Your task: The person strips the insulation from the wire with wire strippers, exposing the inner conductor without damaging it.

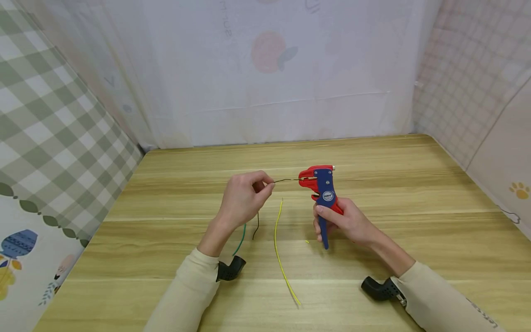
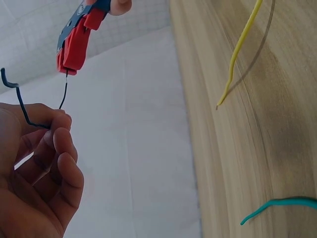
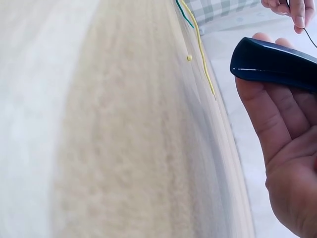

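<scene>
My left hand (image 1: 242, 196) pinches a thin black wire (image 1: 282, 180) between thumb and forefinger. One end of that wire runs right, into the red jaws of a wire stripper; its other part hangs below the hand, bent in the left wrist view. A short bare metal stretch shows on the wire just outside the jaws. Around the blue-and-red wire stripper (image 1: 325, 184), my right hand (image 1: 350, 220) holds the handles, fingers wrapped round them. The blue handle (image 3: 272, 64) crosses the fingers in the right wrist view.
A yellow wire (image 1: 275, 240) lies lengthwise on the wooden table (image 1: 166, 258) between the forearms. Left of it is a green wire (image 1: 242, 240), partly behind the left hand. A small yellow scrap (image 1: 307, 241) lies near the stripper's handle. Fabric-covered walls stand behind and at both sides.
</scene>
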A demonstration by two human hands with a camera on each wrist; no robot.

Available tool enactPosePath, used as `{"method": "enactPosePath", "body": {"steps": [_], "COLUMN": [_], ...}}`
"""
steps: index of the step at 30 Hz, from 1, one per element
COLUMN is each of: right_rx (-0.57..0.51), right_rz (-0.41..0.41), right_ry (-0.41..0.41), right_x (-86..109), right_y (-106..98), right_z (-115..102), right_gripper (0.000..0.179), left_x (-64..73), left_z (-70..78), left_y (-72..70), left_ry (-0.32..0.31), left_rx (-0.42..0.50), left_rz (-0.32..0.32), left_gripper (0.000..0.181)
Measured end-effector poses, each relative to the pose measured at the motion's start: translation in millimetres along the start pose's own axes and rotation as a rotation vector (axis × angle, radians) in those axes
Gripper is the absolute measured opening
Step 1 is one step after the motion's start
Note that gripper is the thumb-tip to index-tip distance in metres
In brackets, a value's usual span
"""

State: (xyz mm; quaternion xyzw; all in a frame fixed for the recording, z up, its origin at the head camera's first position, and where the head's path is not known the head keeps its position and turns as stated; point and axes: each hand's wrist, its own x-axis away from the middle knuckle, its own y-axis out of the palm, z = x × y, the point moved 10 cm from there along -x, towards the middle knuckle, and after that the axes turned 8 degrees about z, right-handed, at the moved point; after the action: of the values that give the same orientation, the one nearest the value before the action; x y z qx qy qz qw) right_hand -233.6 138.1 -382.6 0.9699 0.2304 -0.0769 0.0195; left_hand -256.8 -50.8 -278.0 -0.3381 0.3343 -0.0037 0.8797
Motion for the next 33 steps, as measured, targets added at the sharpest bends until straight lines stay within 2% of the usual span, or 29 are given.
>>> {"method": "enactPosePath", "body": {"steps": [8,17,27,33], "right_rx": [0.018,0.069,0.010,-0.026], "right_rz": [0.026,0.137,0.132,0.122], "right_ry": [0.000,-0.033,-0.039,-0.023], "right_x": [-0.1,0.4,0.4,2.6], "right_y": [0.4,-9.5,-7.8,-5.2], "right_z": [-2.3,-7.1,-10.8,-8.8], "right_gripper": [0.024,0.028,0.029,0.029], "left_x": [0.2,0.4,-0.1,0.1], "left_z": [2.2,2.0,0.4,2.1], "left_y": [0.5,1.9,0.3,-2.2], "left_ry": [-0.004,-0.019,-0.026,0.001], "left_rx": [0.004,0.025,0.076,0.086], "left_rz": [-0.002,-0.023,-0.068,-0.079], "left_gripper": [0.010,0.009,0.007,0.008]}}
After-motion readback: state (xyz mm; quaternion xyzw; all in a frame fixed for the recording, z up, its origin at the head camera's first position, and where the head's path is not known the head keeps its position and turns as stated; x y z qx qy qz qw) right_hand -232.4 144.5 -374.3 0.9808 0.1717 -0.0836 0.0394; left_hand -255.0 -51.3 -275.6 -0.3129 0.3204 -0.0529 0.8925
